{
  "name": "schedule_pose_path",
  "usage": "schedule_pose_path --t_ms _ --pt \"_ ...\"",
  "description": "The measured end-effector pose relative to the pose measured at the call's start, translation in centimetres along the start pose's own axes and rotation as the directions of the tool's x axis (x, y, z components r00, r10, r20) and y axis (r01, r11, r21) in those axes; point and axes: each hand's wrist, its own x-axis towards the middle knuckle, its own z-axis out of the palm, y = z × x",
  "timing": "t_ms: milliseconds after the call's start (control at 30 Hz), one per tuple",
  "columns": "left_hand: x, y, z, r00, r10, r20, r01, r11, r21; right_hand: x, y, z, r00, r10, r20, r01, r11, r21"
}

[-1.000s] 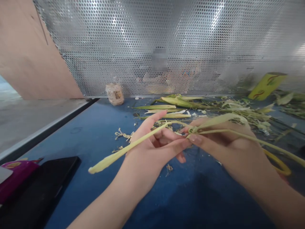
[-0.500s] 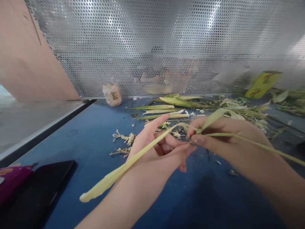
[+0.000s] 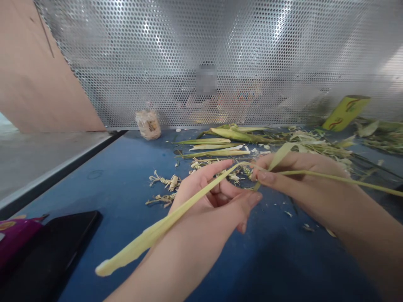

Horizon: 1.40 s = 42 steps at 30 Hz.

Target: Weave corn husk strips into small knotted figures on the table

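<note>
Several pale green leaf strips (image 3: 176, 214) meet between my two hands above the blue table. One long strip runs over my left wrist toward the lower left, another passes over my right hand to the right edge. My left hand (image 3: 217, 205) is closed, thumb and index finger pinching a short strip end. With thumb and fingertips my right hand (image 3: 289, 174) pinches the spot where the strips cross; a wider leaf loop (image 3: 280, 156) sticks up there. The crossing itself is partly hidden by the fingers. Beyond my left hand lie small woven leaf figures (image 3: 166, 182).
Green leaf stalks (image 3: 233, 134) and loose strips lie at the back. A wrapped pale jar-like object (image 3: 148, 125) stands left, a yellow-green cylinder (image 3: 346, 113) leans right. A black phone-like slab (image 3: 59, 247) and purple packet (image 3: 19, 235) lie front left. Perforated metal sheet (image 3: 189, 42) rises behind.
My hands have moved slightly apart, the right one a little rightward. A short strip now shows between the fingertips. The long strip's end has shifted down and left.
</note>
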Motion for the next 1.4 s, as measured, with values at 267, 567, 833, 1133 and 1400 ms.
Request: schedule_pose_path --t_ms 267,567,833,1133,1400 --pt "0.6 -0.4 -0.1 0.976 0.174 -0.132 -0.175 0.985 0.008 0.4 0.8 -0.8 0.998 0.032 -0.059 -0.034 0.999 -0.039" --pt "0.8 -1.3 -0.6 0.948 0.299 -0.108 -0.294 0.954 0.060 0.1 0.2 0.8 0.980 -0.104 -0.169 0.077 0.984 -0.160" --pt "0.0 -1.0 0.0 0.907 0.394 -0.146 -0.390 0.919 0.056 -0.6 -0.3 1.3 0.962 -0.241 -0.131 0.189 0.928 -0.320" --pt "0.3 -0.6 -1.1 0.904 0.427 0.014 -0.427 0.904 0.036 -1.0 -0.6 0.6 0.950 -0.298 -0.094 0.249 0.902 -0.352" --pt "0.3 -0.2 -1.3 0.903 0.430 0.016 -0.430 0.901 0.064 -1.2 -0.1 0.5 0.942 -0.309 -0.129 0.253 0.910 -0.329"
